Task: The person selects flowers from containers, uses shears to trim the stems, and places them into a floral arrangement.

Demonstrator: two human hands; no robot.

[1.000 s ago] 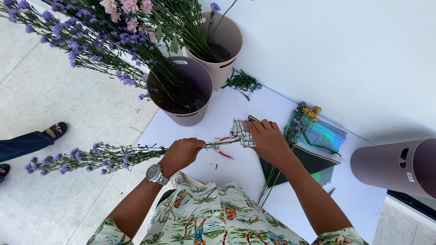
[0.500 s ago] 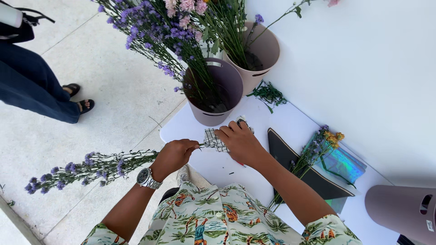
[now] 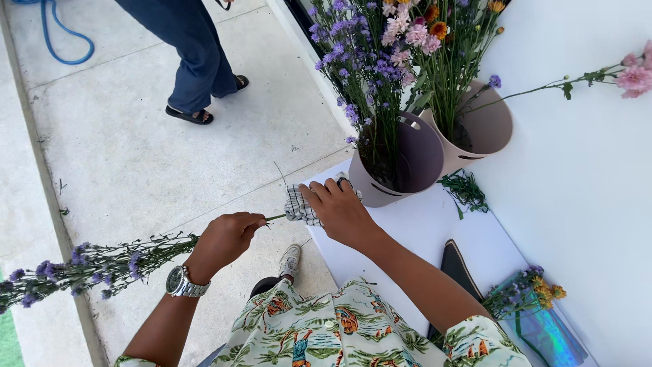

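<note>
My left hand (image 3: 227, 236) grips the stems of a bunch of small purple flowers (image 3: 81, 266) that trails out to the left over the floor. My right hand (image 3: 339, 209) is closed around a checked cloth (image 3: 299, 205) wrapped over the cut ends of those stems, just at the left edge of the white table (image 3: 421, 231). A silver watch (image 3: 182, 283) sits on my left wrist.
Two mauve buckets (image 3: 407, 170) (image 3: 485, 129) full of purple, pink and orange flowers stand at the back of the table against a white wall. A small wrapped bouquet (image 3: 536, 299) and a dark flat object (image 3: 456, 268) lie at right. A person in blue trousers and sandals (image 3: 193, 68) stands on the concrete floor; a blue hose (image 3: 61, 41) lies far left.
Both hands have moved left with the stems, from over the table middle to its left edge. The view has swung left, and the standing person has come further into view.
</note>
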